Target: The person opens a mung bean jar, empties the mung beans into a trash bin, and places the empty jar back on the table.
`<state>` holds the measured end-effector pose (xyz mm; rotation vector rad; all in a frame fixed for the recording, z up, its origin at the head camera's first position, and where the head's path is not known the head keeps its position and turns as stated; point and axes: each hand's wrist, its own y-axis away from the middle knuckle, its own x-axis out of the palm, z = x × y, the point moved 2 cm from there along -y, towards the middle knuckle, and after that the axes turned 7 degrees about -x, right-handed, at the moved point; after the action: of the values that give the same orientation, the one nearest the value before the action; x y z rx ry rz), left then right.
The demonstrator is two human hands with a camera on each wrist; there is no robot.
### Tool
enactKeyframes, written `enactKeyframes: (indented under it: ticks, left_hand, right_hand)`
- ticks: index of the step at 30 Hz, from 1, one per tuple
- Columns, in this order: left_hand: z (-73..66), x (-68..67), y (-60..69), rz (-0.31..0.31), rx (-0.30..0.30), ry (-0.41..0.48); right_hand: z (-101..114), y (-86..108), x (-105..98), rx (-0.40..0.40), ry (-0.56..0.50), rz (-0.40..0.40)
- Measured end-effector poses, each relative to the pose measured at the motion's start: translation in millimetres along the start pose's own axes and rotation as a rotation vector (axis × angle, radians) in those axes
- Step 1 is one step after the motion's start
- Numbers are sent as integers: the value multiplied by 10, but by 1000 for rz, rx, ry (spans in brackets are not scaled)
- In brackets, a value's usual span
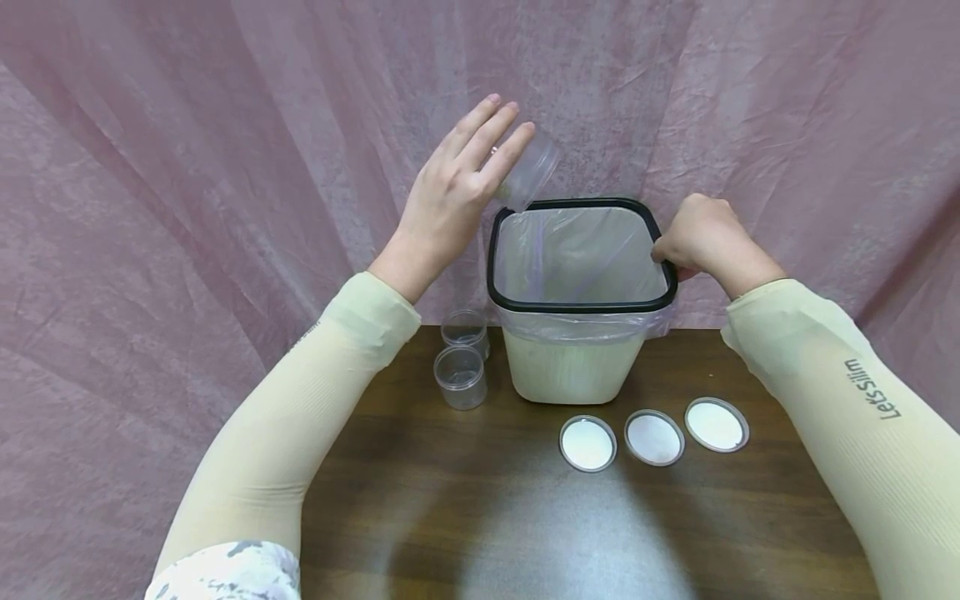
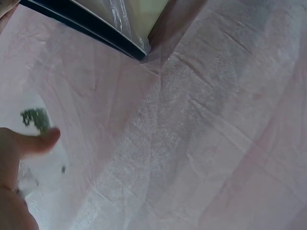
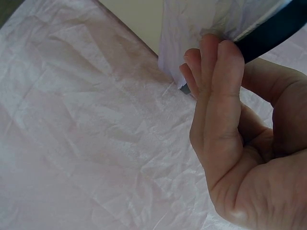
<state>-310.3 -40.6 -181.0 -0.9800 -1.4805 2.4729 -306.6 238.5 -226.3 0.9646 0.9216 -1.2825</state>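
My left hand (image 1: 453, 187) holds a clear plastic cup (image 1: 537, 167) tilted over the back left corner of a pale waste bin (image 1: 573, 367). In the left wrist view the thumb lies against the cup, and some green bits (image 2: 36, 118) show in it. The bin has a black rim (image 1: 577, 307) and a thin translucent liner (image 1: 592, 258) spread inside it and folded over the outside. On the bin's right side my right hand (image 1: 708, 237) grips the rim, its fingers outside against the liner in the right wrist view.
Two more clear cups (image 1: 461, 379) stand left of the bin on the brown wooden table (image 1: 450, 517). In front lie three round lids with white centres: a left lid (image 1: 588, 443), a middle lid (image 1: 655, 437) and a right lid (image 1: 716, 424). A pink curtain (image 1: 300, 125) hangs behind.
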Motion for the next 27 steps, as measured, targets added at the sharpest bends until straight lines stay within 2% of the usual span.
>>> enactKeyframes:
  ticks: [8, 12, 27]
  left_hand:
    - [-6, 7, 6, 71, -17, -9]
    - [-8, -4, 1, 74, -44, -6]
    - [-19, 31, 26, 52, -32, -58]
  right_hand:
    - [-6, 2, -4, -1, -12, 6]
    - [-3, -2, -15, 6, -13, 11]
    - [8, 8, -14, 19, 14, 12]
